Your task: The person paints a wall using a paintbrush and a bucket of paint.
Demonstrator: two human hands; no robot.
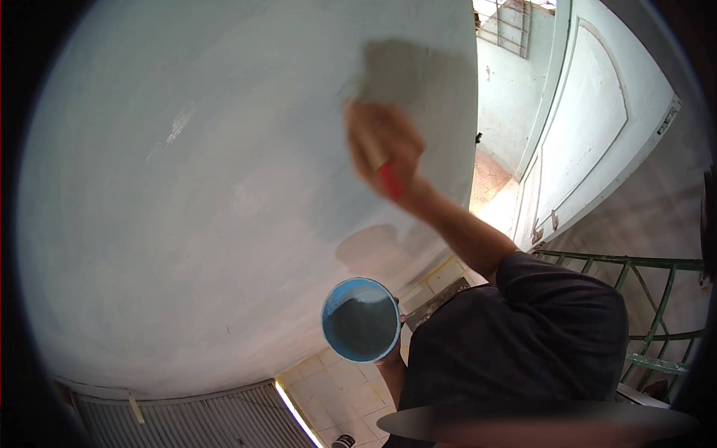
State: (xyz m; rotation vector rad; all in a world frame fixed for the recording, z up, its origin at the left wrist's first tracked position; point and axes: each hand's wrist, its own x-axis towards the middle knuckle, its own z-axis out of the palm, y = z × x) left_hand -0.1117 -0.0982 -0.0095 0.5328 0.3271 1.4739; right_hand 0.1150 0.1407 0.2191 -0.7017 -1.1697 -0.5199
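Observation:
My right hand [386,145] is raised close to the pale wall [224,196] and blurred. It grips a paintbrush [376,151] by a wooden handle with a red end; the bristles cannot be made out. Just above that hand, a darker grey-green patch of paint [414,70] covers part of the wall near its right edge. Lower down, my left hand [395,353] holds a blue bucket [328,336] from its right side, most of the fingers hidden by it. Dark grey paint [361,330] lies inside, with a lighter film on the inner wall.
A white panelled door [594,112] stands open beyond the wall's right edge. At right is a green metal frame [666,297] with crossbars. Corrugated metal [185,423] runs along the lower left. A small container [343,441] stands on the tiled floor [336,392].

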